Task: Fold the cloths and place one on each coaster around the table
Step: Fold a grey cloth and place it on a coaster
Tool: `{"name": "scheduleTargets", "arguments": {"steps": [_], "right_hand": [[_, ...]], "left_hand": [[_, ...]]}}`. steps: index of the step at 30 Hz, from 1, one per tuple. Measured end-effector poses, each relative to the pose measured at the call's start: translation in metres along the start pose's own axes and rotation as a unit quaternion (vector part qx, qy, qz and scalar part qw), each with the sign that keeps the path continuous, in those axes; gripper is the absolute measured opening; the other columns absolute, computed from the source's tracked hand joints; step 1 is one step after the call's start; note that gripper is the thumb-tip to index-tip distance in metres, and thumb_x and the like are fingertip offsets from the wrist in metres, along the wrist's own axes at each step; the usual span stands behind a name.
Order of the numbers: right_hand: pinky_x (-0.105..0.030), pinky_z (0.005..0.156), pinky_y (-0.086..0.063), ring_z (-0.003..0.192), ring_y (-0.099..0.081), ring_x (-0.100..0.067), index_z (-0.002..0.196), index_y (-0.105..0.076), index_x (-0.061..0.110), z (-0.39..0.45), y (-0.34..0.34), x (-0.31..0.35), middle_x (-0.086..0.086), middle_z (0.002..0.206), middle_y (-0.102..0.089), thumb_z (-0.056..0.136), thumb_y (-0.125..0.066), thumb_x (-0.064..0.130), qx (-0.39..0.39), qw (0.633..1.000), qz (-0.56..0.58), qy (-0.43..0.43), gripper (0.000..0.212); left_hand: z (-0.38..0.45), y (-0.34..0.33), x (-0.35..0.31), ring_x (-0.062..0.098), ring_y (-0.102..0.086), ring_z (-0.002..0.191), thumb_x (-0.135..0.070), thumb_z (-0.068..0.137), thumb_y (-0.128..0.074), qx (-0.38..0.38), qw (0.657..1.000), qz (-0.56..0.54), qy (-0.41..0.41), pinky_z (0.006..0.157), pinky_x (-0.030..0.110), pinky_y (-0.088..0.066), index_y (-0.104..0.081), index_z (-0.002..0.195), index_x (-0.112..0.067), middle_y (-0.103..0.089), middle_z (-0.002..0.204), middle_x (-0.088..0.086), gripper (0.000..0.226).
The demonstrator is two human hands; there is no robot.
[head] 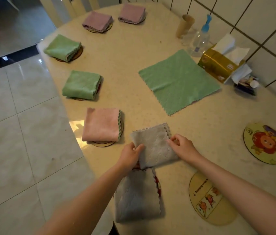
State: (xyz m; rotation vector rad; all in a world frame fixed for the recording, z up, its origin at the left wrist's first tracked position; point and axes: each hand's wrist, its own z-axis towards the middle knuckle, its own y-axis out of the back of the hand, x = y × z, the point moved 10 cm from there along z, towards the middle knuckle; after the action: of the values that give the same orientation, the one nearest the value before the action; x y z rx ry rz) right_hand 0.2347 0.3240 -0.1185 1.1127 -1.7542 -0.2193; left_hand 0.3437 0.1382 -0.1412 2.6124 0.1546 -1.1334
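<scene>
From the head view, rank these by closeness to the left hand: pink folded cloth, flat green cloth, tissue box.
Measured from the left hand:
1. pink folded cloth, just beyond it, table's left edge.
2. flat green cloth, mid-table, farther back.
3. tissue box, far right by the wall.

We're in a home dining corner: a speckled cream oval table sits pushed up against a white tiled wall, with glossy marble-look floor tiles running along its opposite side. At the table's wall edge there's a gold tissue box, a clear bottle with a blue cap and a cardboard tube. Cartoon-printed coasters lie on the table's near end.
</scene>
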Motion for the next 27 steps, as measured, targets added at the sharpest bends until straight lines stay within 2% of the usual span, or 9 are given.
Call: {"name": "scheduleTargets", "arguments": {"steps": [2,5,11,13,17,19,21,24,27], "right_hand": [[-0.033,0.056,-0.041,0.064,-0.053,-0.014,0.081,-0.051,0.021,-0.001,0.001,0.004,0.002,0.072,-0.059,0.092,-0.05,0.041,-0.007,1.0,-0.006,0.014,0.022],[-0.031,0.052,-0.033,0.056,-0.042,-0.012,0.077,-0.043,0.021,-0.004,0.006,0.005,0.003,0.063,-0.049,0.094,-0.048,0.036,-0.025,0.999,-0.014,0.033,0.023],[-0.033,0.054,-0.042,0.065,-0.055,-0.017,0.087,-0.046,0.022,0.004,0.005,-0.003,0.001,0.076,-0.058,0.096,-0.044,0.038,-0.021,0.997,-0.067,0.003,0.018],[-0.033,0.057,-0.044,0.067,-0.055,-0.017,0.088,-0.047,0.021,0.007,0.002,-0.004,0.0,0.078,-0.058,0.096,-0.043,0.038,-0.026,0.995,-0.095,-0.018,0.019],[-0.038,0.063,-0.051,0.07,-0.057,-0.016,0.091,-0.048,0.021,0.005,0.005,-0.003,0.001,0.081,-0.059,0.095,-0.044,0.04,-0.041,0.995,-0.09,-0.033,0.02],[-0.038,0.066,-0.055,0.076,-0.058,-0.013,0.099,-0.046,0.024,-0.003,0.006,-0.007,0.005,0.089,-0.058,0.092,-0.048,0.046,-0.037,0.996,-0.065,-0.048,0.024],[-0.031,0.062,-0.051,0.082,-0.057,-0.013,0.108,-0.04,0.026,-0.013,0.003,-0.011,0.007,0.098,-0.054,0.086,-0.053,0.053,-0.02,0.992,-0.11,-0.059,0.037],[-0.029,0.059,-0.048,0.082,-0.054,-0.014,0.113,-0.036,0.024,-0.028,-0.002,-0.014,0.005,0.103,-0.049,0.084,-0.054,0.056,-0.024,0.975,-0.209,-0.068,0.047],[-0.03,0.059,-0.051,0.074,-0.055,-0.013,0.101,-0.046,0.019,-0.033,0.002,-0.024,0.003,0.092,-0.055,0.084,-0.054,0.056,-0.038,0.97,-0.201,-0.131,0.042]], "left_hand": [[-0.001,-0.003,-0.011,0.02,-0.064,0.1,-0.03,0.095,-0.054,0.01,0.999,0.001,-0.042,0.085,0.038,-0.055,-0.061,0.113,-0.014,-0.067,0.109,0.004,0.025],[-0.001,-0.002,-0.019,0.018,-0.062,0.103,-0.029,0.096,-0.052,0.015,0.998,-0.001,-0.067,0.09,0.041,-0.053,-0.058,0.117,-0.019,-0.066,0.113,0.002,0.024],[0.008,0.003,-0.013,0.023,-0.065,0.095,-0.032,0.097,-0.05,0.0,0.999,0.04,-0.027,0.083,0.047,-0.056,-0.061,0.112,-0.017,-0.068,0.107,0.006,0.024],[0.005,0.01,-0.017,0.022,-0.065,0.087,-0.035,0.095,-0.051,-0.031,0.989,0.135,-0.046,0.075,0.043,-0.057,-0.056,0.107,-0.02,-0.067,0.101,0.004,0.02],[-0.008,0.016,-0.057,0.023,-0.06,0.09,-0.036,0.091,-0.054,-0.13,0.86,0.448,-0.206,0.063,0.036,-0.052,-0.032,0.131,-0.025,-0.051,0.114,0.0,0.048],[-0.01,0.006,-0.068,0.024,-0.051,0.104,-0.036,0.085,-0.06,-0.126,0.79,0.525,-0.291,0.076,0.034,-0.05,-0.026,0.143,-0.026,-0.043,0.125,0.004,0.068],[-0.008,-0.002,-0.071,0.03,-0.043,0.12,-0.037,0.086,-0.058,-0.101,0.74,0.575,-0.335,0.093,0.04,-0.044,-0.03,0.144,-0.023,-0.039,0.137,0.008,0.066],[0.004,-0.005,-0.06,0.028,-0.026,0.136,-0.044,0.095,-0.043,-0.03,0.742,0.599,-0.299,0.109,0.041,-0.029,-0.026,0.147,-0.021,-0.031,0.148,0.005,0.06],[0.01,-0.002,-0.064,0.025,-0.031,0.133,-0.043,0.096,-0.043,-0.005,0.77,0.576,-0.273,0.106,0.039,-0.034,-0.03,0.146,-0.023,-0.036,0.146,0.002,0.055]]}}
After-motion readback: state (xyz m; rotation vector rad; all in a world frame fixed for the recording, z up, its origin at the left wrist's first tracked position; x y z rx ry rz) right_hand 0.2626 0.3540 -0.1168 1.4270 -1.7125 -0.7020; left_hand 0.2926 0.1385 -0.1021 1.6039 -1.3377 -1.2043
